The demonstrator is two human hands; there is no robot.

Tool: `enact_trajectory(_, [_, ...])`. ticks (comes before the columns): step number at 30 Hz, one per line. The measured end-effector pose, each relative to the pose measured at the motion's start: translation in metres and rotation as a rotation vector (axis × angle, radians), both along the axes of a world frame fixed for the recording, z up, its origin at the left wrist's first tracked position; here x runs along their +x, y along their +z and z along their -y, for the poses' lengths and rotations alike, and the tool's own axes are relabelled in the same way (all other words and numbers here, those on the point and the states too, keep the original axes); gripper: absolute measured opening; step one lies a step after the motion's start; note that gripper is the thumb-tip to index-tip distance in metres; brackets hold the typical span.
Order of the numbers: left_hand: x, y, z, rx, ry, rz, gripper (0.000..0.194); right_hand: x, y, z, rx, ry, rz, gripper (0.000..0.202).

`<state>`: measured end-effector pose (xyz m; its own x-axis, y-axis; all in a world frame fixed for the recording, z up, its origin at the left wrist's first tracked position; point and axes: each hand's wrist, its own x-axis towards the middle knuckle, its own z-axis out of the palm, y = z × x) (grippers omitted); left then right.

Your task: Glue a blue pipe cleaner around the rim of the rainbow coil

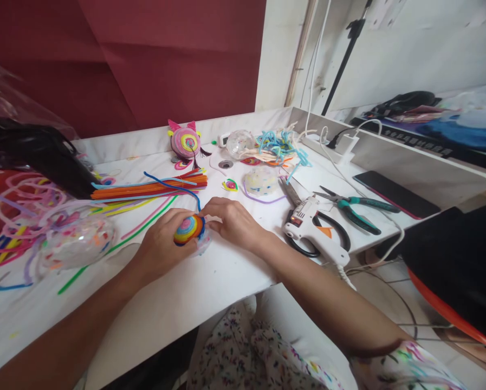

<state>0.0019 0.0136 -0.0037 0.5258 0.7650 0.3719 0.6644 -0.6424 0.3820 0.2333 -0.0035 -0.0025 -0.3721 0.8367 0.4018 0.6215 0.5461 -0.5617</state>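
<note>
My left hand (pixel 161 244) is wrapped round a ball (pixel 188 230) covered in coiled pipe cleaner, with pink, light blue, yellow, orange and dark blue rings. At the ball's right side, my right hand (pixel 234 223) pinches the dark blue pipe cleaner (pixel 181 187), whose free end rises and curves away to the left. Its fingertips hide the exact grip. Part of a clear plastic surface shows under the ball. Just beyond my hands lies a bundle of orange and red pipe cleaners (pixel 153 187).
A white glue gun (pixel 313 222), scissors (pixel 342 230) and green-handled pliers (pixel 356 208) lie at right, near a black phone (pixel 397 192). A finished pink ball figure (pixel 186 142) stands at the back. Clear plastic balls (pixel 80 241) and loose pipe cleaners (pixel 13 216) crowd the left.
</note>
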Motion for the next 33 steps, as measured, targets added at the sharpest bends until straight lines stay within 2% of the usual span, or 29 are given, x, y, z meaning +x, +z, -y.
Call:
enact_trajectory(4, [-0.001, 0.001, 0.001, -0.017, -0.008, -0.01, 0.044, 0.001, 0.005, -0.002, 0.037, 0.087, 0.092, 0.027])
enact_trajectory(9, [0.0, 0.003, 0.002, -0.052, 0.006, -0.023, 0.045, 0.001, 0.003, -0.003, 0.045, 0.13, 0.062, 0.029])
enact_trajectory(16, [-0.002, 0.002, 0.002, -0.059, 0.009, -0.011, 0.046, -0.001, 0.0, -0.002, 0.029, 0.082, 0.016, 0.031])
enact_trajectory(27, [-0.01, 0.001, 0.002, -0.077, -0.01, 0.006, 0.048, -0.009, 0.009, 0.006, 0.016, -0.029, 0.193, 0.026])
enact_trajectory(33, [-0.01, 0.002, 0.003, -0.086, -0.022, 0.021, 0.046, -0.01, 0.014, 0.01, 0.048, 0.009, 0.331, 0.029])
